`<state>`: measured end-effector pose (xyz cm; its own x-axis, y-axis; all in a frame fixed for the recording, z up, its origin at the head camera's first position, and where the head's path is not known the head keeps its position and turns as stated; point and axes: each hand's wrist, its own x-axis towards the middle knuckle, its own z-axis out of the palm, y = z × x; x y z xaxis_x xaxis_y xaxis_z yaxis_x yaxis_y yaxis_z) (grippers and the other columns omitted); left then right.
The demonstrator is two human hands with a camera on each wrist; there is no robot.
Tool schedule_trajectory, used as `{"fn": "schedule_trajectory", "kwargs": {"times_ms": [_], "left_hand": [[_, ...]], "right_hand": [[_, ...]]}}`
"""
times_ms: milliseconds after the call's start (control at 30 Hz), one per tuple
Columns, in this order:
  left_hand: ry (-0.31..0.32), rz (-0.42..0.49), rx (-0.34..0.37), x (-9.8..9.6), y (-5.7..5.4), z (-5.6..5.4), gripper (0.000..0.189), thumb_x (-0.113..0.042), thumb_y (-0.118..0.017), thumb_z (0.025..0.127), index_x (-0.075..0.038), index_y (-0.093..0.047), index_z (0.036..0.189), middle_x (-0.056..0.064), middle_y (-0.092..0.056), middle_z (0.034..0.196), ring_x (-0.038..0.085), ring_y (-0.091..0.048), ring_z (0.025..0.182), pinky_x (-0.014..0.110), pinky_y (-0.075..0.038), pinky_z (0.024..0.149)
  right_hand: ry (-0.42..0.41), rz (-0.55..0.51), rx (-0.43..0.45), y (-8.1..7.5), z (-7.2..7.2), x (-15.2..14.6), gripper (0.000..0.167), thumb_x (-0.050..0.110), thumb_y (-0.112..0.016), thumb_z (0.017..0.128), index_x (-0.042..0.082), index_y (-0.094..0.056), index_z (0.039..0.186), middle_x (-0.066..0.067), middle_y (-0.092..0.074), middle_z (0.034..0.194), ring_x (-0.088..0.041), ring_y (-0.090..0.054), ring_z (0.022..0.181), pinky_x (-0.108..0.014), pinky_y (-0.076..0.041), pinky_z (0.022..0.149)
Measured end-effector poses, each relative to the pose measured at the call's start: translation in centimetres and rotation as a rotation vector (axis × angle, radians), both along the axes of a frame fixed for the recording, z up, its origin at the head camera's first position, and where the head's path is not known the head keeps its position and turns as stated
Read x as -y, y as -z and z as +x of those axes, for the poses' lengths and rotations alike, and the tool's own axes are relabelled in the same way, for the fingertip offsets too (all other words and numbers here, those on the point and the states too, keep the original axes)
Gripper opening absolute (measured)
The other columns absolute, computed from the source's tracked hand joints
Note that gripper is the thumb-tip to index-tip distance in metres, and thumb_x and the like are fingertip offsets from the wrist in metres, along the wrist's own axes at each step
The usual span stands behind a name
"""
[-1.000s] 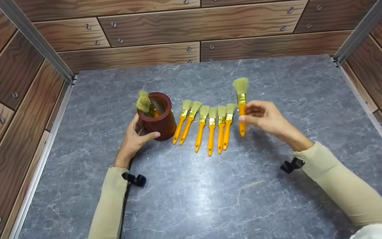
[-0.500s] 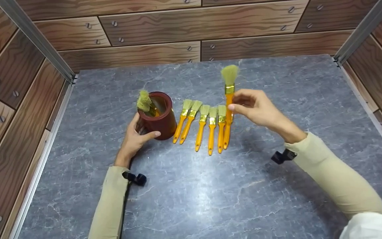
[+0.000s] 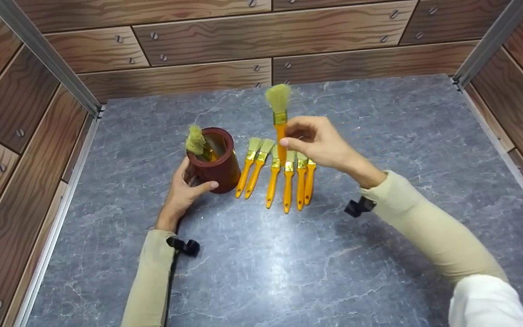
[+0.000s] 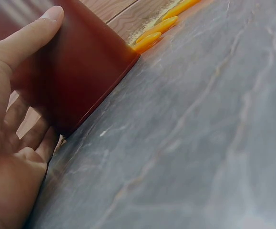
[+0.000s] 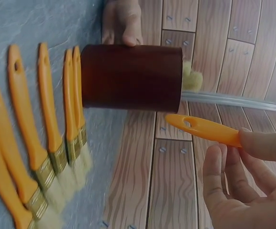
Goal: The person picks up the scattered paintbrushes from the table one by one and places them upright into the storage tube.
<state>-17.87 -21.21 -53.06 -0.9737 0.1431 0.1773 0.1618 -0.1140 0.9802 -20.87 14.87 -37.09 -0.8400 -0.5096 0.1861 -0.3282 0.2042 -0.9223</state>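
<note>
A dark red cylindrical cup [image 3: 219,175] stands upright on the table, and my left hand [image 3: 180,193] grips its left side, thumb across the front. One paintbrush [image 3: 195,141] leans inside the cup, bristles up over the rim. My right hand [image 3: 318,141] pinches another paintbrush [image 3: 280,120] by its orange handle, bristles upward, in the air above the row. Beneath it several orange-handled paintbrushes [image 3: 288,188] lie side by side on the table. In the right wrist view, the held brush's handle end [image 5: 202,129] points toward the cup's open end, apart from it.
The grey marbled tabletop [image 3: 243,272] extends around the cup and brushes. Wood-patterned panels [image 3: 207,41] wall in the back and sides, with metal corner posts [image 3: 48,59] at left and right. Small black cameras [image 3: 184,245] sit on both sleeves.
My right hand has carried its paintbrush leftward and somewhat up, from beside the row's right end to above its middle, closer to the cup. The left hand and cup stay put.
</note>
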Motion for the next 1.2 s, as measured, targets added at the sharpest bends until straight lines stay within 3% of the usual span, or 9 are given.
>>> {"fn": "schedule_trajectory", "kwargs": {"times_ms": [433,800,900,1067,1200], "left_hand": [[-0.007,-0.031,0.011,0.1,-0.2,0.3,0.099,0.001,-0.088,0.086,-0.027,-0.037,0.167,0.003,-0.053,0.161,0.022,-0.049,0.151,0.034,-0.044,0.123],[-0.003,-0.021,0.007,-0.1,-0.2,0.1,0.094,0.0,-0.089,0.086,-0.025,-0.042,0.164,0.004,-0.056,0.158,0.023,-0.052,0.149,0.035,-0.045,0.122],[0.002,-0.018,0.004,-0.1,-0.2,0.1,0.095,0.0,-0.089,0.086,-0.025,-0.041,0.165,0.006,-0.055,0.159,0.025,-0.051,0.149,0.035,-0.046,0.122],[0.003,-0.022,0.003,-0.1,-0.1,0.0,0.096,0.001,-0.088,0.086,-0.026,-0.04,0.165,0.006,-0.055,0.159,0.025,-0.051,0.149,0.035,-0.046,0.121],[0.001,-0.024,0.01,0.0,-0.1,0.1,0.097,0.0,-0.088,0.086,-0.026,-0.04,0.166,0.005,-0.055,0.16,0.025,-0.051,0.149,0.037,-0.046,0.122]], "right_hand": [[-0.023,-0.049,-0.051,-1.6,-0.7,4.2,0.016,0.007,-0.075,0.1,-0.003,-0.075,0.111,-0.014,-0.076,0.102,-0.022,-0.072,0.088,-0.03,-0.062,0.083],[-0.042,-0.064,-0.089,-2.8,-1.8,7.4,0.015,0.009,-0.076,0.099,-0.001,-0.076,0.111,-0.011,-0.075,0.1,-0.023,-0.071,0.085,-0.028,-0.061,0.079],[-0.045,-0.068,-0.104,-2.9,-2.0,8.2,0.015,0.008,-0.076,0.099,-0.001,-0.076,0.112,-0.011,-0.076,0.1,-0.022,-0.071,0.085,-0.028,-0.06,0.078],[-0.043,-0.064,-0.122,-2.8,-2.3,9.5,0.018,0.009,-0.076,0.099,-0.001,-0.077,0.114,-0.012,-0.077,0.102,-0.032,-0.073,0.088,-0.029,-0.061,0.078],[-0.031,-0.051,-0.134,-2.6,-2.7,10.5,0.017,0.011,-0.076,0.099,0.001,-0.077,0.113,-0.011,-0.078,0.102,-0.028,-0.073,0.087,-0.029,-0.061,0.078]]}}
